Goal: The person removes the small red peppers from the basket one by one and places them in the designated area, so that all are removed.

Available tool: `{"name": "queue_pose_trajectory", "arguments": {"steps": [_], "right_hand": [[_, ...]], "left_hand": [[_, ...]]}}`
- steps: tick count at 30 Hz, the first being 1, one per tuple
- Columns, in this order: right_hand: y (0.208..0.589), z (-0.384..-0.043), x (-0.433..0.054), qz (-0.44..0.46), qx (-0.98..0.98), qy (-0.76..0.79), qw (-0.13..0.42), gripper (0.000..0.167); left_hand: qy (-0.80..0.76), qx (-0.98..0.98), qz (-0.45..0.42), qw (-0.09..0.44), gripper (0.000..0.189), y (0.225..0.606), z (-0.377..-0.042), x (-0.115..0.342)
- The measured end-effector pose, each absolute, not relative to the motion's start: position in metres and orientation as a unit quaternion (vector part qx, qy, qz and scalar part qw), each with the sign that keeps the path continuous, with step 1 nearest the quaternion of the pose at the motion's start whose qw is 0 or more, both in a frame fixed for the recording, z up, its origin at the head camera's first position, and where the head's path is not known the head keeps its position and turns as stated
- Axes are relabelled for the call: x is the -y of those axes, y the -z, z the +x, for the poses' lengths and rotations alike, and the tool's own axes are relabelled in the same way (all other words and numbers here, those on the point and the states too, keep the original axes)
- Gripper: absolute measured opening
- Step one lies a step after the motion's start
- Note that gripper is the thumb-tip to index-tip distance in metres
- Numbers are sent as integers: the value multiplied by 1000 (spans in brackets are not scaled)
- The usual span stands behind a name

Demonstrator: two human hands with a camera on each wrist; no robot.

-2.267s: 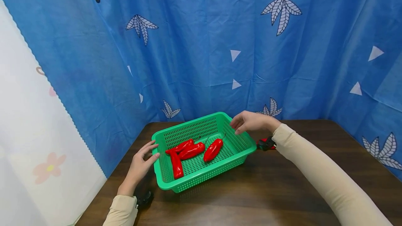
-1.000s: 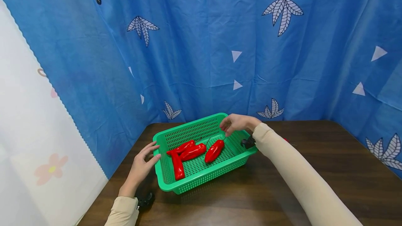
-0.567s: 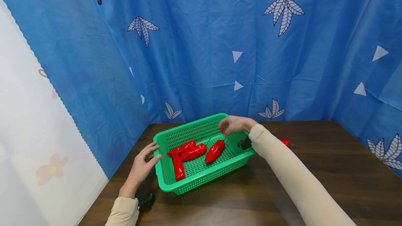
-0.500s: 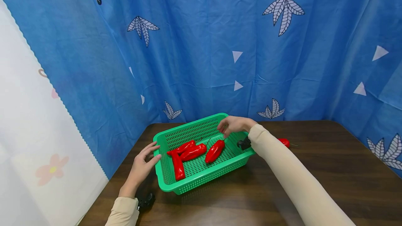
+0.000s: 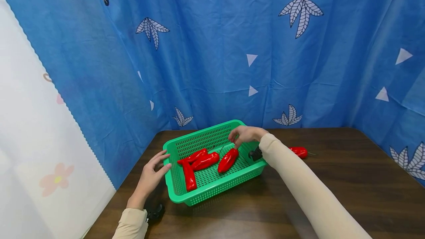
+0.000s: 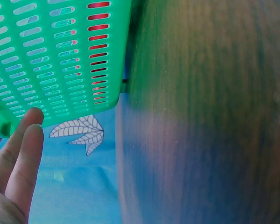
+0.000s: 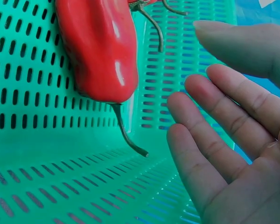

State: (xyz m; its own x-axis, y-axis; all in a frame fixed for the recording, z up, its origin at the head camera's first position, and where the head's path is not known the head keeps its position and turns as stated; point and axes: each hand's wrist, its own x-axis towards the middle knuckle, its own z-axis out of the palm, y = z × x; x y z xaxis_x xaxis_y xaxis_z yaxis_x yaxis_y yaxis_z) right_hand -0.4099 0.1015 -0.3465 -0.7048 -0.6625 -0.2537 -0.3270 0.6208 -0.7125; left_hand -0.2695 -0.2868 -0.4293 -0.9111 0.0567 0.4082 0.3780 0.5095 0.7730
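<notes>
Left hand [image 5: 149,176]: at the left end of the green basket [image 5: 225,187], fingers loosely bent, thumb well off the fingers, fingertips at the rim. Left wrist view has two fingers extended by the basket wall; can't confirm firm contact. No grip on it.

Right hand [image 5: 247,134]: over the right end of the basket, palm open, fingers nearly straight, wide gap to the thumb. Holding nothing. Nearest item is the right-hand pepper [image 5: 228,160], lying on the basket floor with its stem toward the far right. Right wrist view: stem clear of the fingertips.

Rest of basket: three more red peppers bunched left. Near-left pepper [image 5: 189,177] runs along the left end, middle pepper [image 5: 205,161] and far-left pepper [image 5: 195,155] lie side by side beyond it. Right-hand one sits apart from these.

Basket upright on the dark wood worktop [image 5: 348,180], skewed, right end farther away. Fifth red item, the outside pepper [image 5: 300,152], lies on the worktop right of the basket, partly hidden by the right sleeve [image 5: 299,178]. Blue leaf-print curtain [image 5: 212,47] behind.
</notes>
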Motion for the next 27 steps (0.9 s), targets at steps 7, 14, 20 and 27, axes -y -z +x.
{"name": "queue_pose_trajectory", "arguments": {"steps": [7, 14, 20, 27], "right_hand": [[355, -411, -97, -265, -868, 335, 254, 52], [359, -408, -96, -253, -870, 342, 249, 52], [360, -408, -95, -245, -873, 344, 243, 52], [365, -408, -95, -249, -873, 339, 246, 54]], "left_hand": [[477, 853, -125, 172, 43, 430, -270, 286], [476, 853, -127, 171, 44, 429, -269, 285], [477, 852, -131, 172, 44, 428, -269, 285], [480, 852, -127, 167, 43, 429, -269, 286]]}}
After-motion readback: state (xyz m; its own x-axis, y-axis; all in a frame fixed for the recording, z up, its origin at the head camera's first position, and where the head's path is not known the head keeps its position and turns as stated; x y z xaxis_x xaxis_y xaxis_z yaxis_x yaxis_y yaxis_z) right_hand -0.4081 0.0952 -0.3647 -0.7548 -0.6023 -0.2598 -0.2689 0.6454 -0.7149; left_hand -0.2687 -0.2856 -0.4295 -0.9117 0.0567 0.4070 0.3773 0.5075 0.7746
